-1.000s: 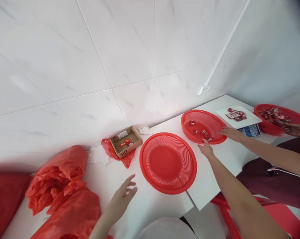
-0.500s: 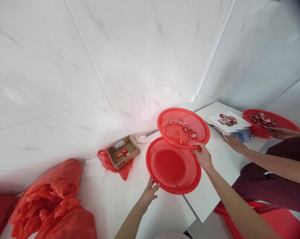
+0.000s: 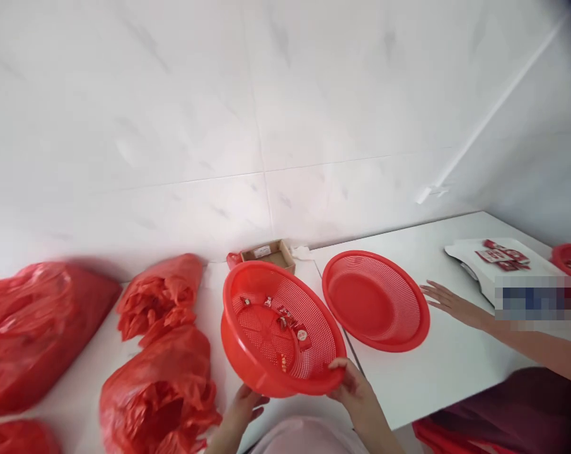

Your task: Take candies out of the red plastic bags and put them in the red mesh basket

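Note:
A red perforated plastic basket (image 3: 247, 372) is tilted in front of me, with several small wrapped packets (image 3: 285, 318) lying inside. My right hand (image 3: 354, 384) grips its near right rim, thumb over the edge. Under the near left side, my left hand (image 3: 245, 407) supports the same basket; some of its fingers are hidden below. Just right of it, a second red basket (image 3: 361, 296) rests on the white table (image 3: 384, 384) with nothing in it.
A co-worker's hand (image 3: 448, 301) reaches close to the second basket. Farther right are a white scale (image 3: 479, 277) with packets (image 3: 503, 255) and another red basket (image 3: 569, 252). A cardboard box (image 3: 285, 255) stands by the wall; red plastic bags (image 3: 157, 384) fill the left.
The basket with packets has come left and toward me, off the other basket. My left hand has moved under it. The co-worker's hand now reaches toward the other basket.

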Motion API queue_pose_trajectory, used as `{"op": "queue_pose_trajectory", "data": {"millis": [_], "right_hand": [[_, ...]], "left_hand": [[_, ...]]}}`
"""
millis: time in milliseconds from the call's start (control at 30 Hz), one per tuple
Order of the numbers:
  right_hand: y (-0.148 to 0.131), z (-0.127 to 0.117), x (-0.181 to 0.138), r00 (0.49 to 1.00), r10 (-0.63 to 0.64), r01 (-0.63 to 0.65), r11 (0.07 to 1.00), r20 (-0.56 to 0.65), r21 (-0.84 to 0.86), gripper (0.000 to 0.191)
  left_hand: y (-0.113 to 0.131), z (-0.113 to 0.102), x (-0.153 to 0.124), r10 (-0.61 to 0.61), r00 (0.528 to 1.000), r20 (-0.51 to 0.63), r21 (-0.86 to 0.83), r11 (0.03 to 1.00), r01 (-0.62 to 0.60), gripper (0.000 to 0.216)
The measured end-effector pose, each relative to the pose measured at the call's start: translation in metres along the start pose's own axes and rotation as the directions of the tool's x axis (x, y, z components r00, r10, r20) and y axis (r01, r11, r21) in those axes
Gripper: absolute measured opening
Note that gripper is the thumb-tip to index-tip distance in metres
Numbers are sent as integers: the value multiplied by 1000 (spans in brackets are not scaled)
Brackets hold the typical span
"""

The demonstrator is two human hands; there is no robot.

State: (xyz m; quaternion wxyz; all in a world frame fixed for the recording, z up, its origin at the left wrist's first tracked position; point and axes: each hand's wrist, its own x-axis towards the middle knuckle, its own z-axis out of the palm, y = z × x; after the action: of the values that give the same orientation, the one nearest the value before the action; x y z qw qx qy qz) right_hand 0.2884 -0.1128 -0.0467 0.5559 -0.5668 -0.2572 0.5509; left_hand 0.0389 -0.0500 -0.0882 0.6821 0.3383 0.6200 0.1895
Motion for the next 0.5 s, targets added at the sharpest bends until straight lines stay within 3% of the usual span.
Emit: {"op": "queue_pose_trajectory", "data": {"millis": [167, 233, 300, 367, 400, 433, 467, 500], "right_hand": [[23, -18, 1, 996, 23, -39, 978, -81, -205, 32], [29, -24, 3, 994, -23, -8, 960, -106, -281, 34], [36, -27, 5, 991, -60, 8, 920, -121, -391, 35], [44, -29, 7, 985, -90, 1, 863, -150, -506, 35], [49, -31, 8, 979, -112, -2, 833, -171, -554, 35], [54, -33, 10, 971, -138, -4, 804, -194, -594, 35], [58, -37, 12, 962, -164, -11, 779, -220, -627, 35], [63, -42, 15, 950, -181, -31, 755, -254, -655, 36]], "left_hand": [[-49, -60, -38, 66, 956, -287, -119, 987, -104, 54], [-59, -79, -45, 166, 890, -424, -66, 975, -213, 53], [-65, -96, -50, 266, 762, -590, 75, 958, -276, 48], [-70, -109, -53, 361, 601, -712, 287, 932, -220, 42], [-73, -113, -55, 406, 545, -733, 393, 908, -148, 39], [-77, -115, -56, 454, 511, -730, 495, 867, -63, 38], [-82, -116, -56, 490, 511, -706, 576, 817, 13, 39], [-87, -115, -56, 501, 543, -674, 629, 775, 66, 41]]}}
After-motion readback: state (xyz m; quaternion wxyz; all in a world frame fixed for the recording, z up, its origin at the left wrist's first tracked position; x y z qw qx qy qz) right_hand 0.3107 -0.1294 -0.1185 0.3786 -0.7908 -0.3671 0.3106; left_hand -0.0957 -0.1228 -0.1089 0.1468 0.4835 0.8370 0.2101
